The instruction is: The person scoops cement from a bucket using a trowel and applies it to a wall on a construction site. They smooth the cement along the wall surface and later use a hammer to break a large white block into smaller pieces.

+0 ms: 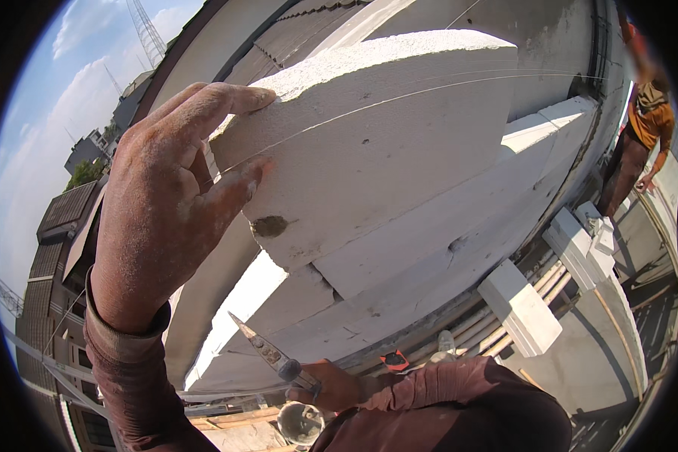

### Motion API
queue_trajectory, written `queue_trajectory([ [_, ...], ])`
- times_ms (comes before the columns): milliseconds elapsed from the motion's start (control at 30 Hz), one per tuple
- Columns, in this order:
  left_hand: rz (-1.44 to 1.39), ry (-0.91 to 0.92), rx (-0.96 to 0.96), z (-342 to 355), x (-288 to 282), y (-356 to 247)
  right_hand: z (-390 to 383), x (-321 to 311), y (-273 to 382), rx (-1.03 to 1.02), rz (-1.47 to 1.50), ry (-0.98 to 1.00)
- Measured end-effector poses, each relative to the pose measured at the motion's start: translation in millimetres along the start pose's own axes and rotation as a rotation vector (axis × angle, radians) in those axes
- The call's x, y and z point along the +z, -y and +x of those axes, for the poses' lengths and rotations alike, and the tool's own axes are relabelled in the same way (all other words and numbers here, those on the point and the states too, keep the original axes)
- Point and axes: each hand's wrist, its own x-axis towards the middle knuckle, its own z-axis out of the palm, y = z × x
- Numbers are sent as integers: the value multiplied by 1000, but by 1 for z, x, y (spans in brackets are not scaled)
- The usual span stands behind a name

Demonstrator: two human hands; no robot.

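Observation:
My left hand (162, 196), dusty and curved, grips the left end of a white lightweight concrete block (384, 151). Its index finger lies along the block's top corner and its thumb presses on the near face. A thin string (354, 109) stretches across that face, passing close to the thumb and finger. The block sits on a lower course of white blocks (422, 241), and a chipped dark spot marks its lower left corner. Lower down, my right hand (328, 386) is closed around a trowel (264, 346), whose narrow, mortar-smeared blade points up and left.
Below me a bucket (301, 423) stands by bamboo poles. Loose white blocks (520, 307) rest on more poles (550, 282) to the right, near a small red-and-black object (394, 360). Another person (648, 120) stands at the far right. Rooftops (49, 271) lie beyond the wall at left.

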Motion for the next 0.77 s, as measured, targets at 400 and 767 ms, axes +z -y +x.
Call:
queue_trajectory([
  [400,12,-276,-42,-74,-42,4,-73,-164,-1,2,-767,17],
  [767,-328,-1006,-1417,-374,141,-95,-61,-221,-111,661,-814,936],
])
